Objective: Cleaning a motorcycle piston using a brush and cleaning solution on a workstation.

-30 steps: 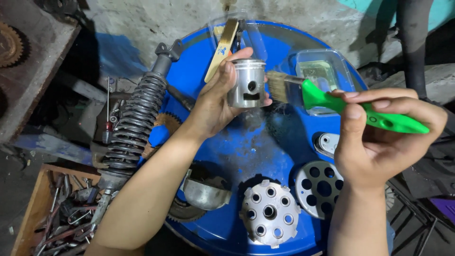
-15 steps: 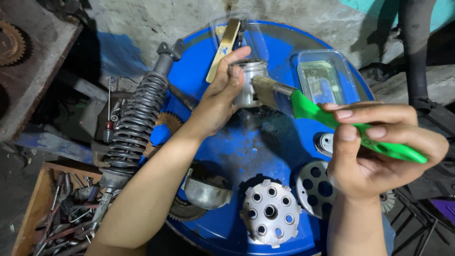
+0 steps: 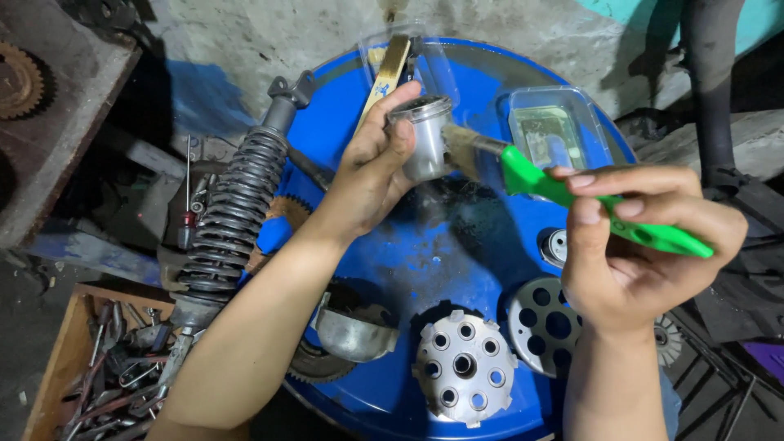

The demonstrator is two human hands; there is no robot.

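Observation:
My left hand [image 3: 371, 167] grips a small silver metal piston [image 3: 426, 137], held above the blue drum top [image 3: 425, 253]. My right hand [image 3: 629, 245] holds a paintbrush with a green handle [image 3: 596, 204]. Its bristles [image 3: 459, 147] press against the piston's side. Both hands hover over the middle of the drum.
On the drum lie a perforated metal clutch hub [image 3: 463, 367], a round perforated plate [image 3: 545, 322], a metal cup-shaped part [image 3: 351, 333] and a clear plastic tray [image 3: 557, 135]. A black coil shock absorber [image 3: 233, 216] leans at the left. A wooden box of tools [image 3: 90, 376] sits lower left.
The brush has moved left from beside the piston until its bristles touch the side. My left hand has turned the piston slightly.

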